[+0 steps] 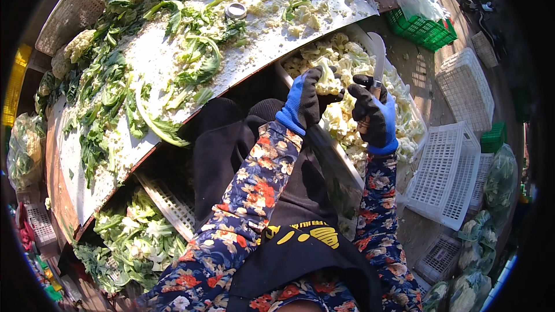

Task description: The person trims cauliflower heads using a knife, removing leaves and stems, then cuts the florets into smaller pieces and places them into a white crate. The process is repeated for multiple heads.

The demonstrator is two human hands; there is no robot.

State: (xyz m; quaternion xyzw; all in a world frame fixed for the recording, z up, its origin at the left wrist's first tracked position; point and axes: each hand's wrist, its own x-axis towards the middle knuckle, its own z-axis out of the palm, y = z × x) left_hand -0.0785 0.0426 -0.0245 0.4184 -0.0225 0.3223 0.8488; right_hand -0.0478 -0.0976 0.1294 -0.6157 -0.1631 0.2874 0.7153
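My left hand (308,95), in a blue and black work glove, grips a piece of cauliflower (327,79). In my gloved right hand (373,115) is a knife (378,58) with a curved blade and a wooden handle; the blade points up and away from me. Both hands are above a white plastic tub (349,160) heaped with cut cauliflower florets (399,119). The knife and the held piece are apart, with florets visible between them. Part of my left fingers is hidden behind the cauliflower.
A worktable (147,58) at left bears leaves, crumbs, whole cauliflowers (80,45) and a round metal lid (236,10). Leaf trimmings (134,234) fill a crate (167,201) below its edge. White crates (444,173), a green crate (418,30) and bagged cauliflowers (475,242) stand at right.
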